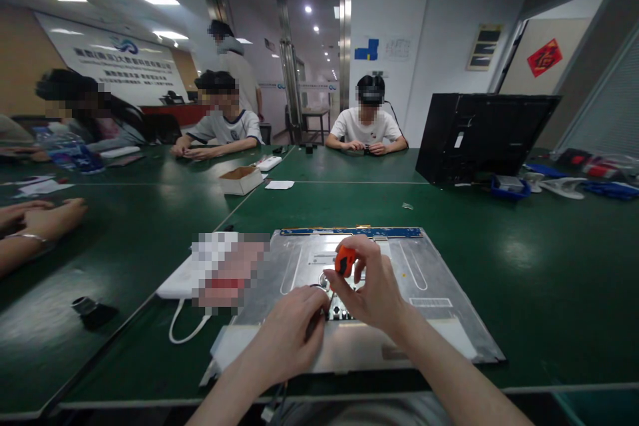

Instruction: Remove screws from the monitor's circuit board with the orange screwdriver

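Orange screwdriver [345,261]: clamped in our right hand [372,286], long axis steep.
Circuit board [342,312]: on the metal panel [444,279], below-left of that grip; our left hand [297,326] is nearer.
Left grip: fingertips hidden, we cannot tell.

Green-topped table, crossed by pale seams, bears a flat metal panel along its near edge.
On the table [529,279], the metal panel [359,346] lies flat; just beside it, toward the left, sits a white device [180,276] with a looped white cable [186,342]. Farther left, near the same edge, rests a small black object [92,313]. Toward the far edge are an open box [242,181], a white card [279,184] and, at right, a large black-cased unit [489,140] beside a blue tray [510,189]. A plastic bottle [72,152] occupies the far left.
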Available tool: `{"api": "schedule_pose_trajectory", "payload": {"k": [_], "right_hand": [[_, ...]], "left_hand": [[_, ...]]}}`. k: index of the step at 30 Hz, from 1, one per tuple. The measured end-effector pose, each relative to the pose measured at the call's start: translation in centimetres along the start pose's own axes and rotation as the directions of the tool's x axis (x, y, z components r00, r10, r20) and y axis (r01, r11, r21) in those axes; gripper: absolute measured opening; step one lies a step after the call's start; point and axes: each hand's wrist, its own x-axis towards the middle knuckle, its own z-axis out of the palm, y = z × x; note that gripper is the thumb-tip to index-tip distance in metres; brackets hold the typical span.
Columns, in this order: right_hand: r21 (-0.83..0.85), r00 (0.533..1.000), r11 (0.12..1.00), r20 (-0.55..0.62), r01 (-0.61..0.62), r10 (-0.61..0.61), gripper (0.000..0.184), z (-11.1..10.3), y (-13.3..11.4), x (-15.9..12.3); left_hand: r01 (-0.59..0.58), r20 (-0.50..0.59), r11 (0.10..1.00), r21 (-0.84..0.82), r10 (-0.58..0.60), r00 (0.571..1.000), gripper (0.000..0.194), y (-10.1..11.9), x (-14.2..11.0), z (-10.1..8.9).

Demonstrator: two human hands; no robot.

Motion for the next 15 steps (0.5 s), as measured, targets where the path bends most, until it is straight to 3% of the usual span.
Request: {"api": "schedule_pose_trajectory", "payload": {"k": [10,15], "right_hand": [[-0.002,0.994,1.0,0.104,0.026,-0.026,0.035,-0.77,-0.39,0.31],[0.03,1.0,0.999,-0.007,0.028,-0.028,0.038,-0.2,-0.21,0.04]], "left_hand": [[-0.024,-0.023,1.0,0.014,0.025,0.999,0.012,-0.05,-0.02,0.18],[-0.017,-0.024,1.0,-0.003,0.017,1.0,0.015,0.05,-0.04,-0.06]]}}
